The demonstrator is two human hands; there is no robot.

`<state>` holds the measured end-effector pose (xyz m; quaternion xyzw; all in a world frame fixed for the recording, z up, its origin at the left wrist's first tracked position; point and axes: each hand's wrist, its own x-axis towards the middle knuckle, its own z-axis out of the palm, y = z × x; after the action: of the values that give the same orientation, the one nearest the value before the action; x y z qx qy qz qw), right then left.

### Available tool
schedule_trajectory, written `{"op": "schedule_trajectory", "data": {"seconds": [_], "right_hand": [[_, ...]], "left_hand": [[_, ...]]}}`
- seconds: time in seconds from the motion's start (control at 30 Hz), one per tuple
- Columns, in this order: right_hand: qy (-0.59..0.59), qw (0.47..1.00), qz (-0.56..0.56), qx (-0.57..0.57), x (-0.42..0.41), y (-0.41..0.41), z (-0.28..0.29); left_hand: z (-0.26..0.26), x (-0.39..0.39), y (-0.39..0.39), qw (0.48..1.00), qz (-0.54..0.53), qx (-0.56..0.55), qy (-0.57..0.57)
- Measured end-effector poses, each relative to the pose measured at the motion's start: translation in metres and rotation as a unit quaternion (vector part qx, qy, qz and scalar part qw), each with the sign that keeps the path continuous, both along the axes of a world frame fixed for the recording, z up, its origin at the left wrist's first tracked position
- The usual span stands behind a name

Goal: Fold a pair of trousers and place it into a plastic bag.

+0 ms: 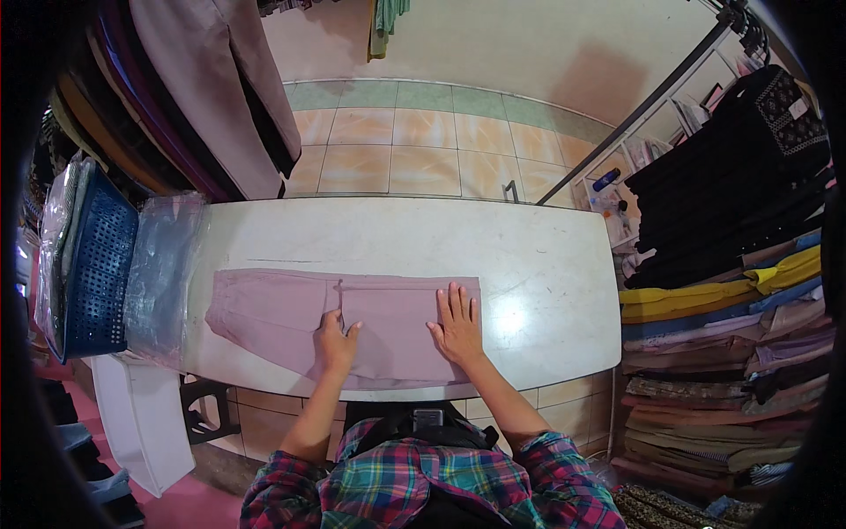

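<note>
Pink trousers (396, 311) lie folded on the white tabletop (423, 238), with the gathered waistband (221, 297) at the left. A folded-over leg section covers their right half, its edge running down near the middle. My left hand (337, 344) is at that edge, thumb apart on the upper layer. Its other fingers are bent and partly hidden, so I cannot tell whether they pinch the cloth. Near the right end of the trousers, my right hand (457, 330) lies palm down with its fingers spread, pressing on the fabric.
Clear plastic bags (162, 278) lie at the table's left end beside a blue perforated basket (102, 264). Trousers (225, 79) hang at the upper left. Stacked folded clothes (714, 397) and a hanging black garment (714, 178) line the right. Below left stands a white plastic bin (142, 423).
</note>
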<state>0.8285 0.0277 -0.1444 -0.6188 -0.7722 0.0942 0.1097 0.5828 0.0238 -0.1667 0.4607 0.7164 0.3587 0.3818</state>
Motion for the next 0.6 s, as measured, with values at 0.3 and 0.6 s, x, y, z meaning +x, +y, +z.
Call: {"op": "schedule_trajectory", "data": {"seconds": [0.3,0.6], "right_hand": [[0.005,0.999,0.051,-0.018,-0.039,-0.016,0.001],[-0.026,0.997,-0.060,0.040,-0.028,-0.002,-0.001]], "left_hand": [[0.022,0.046,-0.001,0.849,-0.262,0.040,0.457],[0.014,0.018,0.005,0.862,-0.272,0.086,0.418]]}}
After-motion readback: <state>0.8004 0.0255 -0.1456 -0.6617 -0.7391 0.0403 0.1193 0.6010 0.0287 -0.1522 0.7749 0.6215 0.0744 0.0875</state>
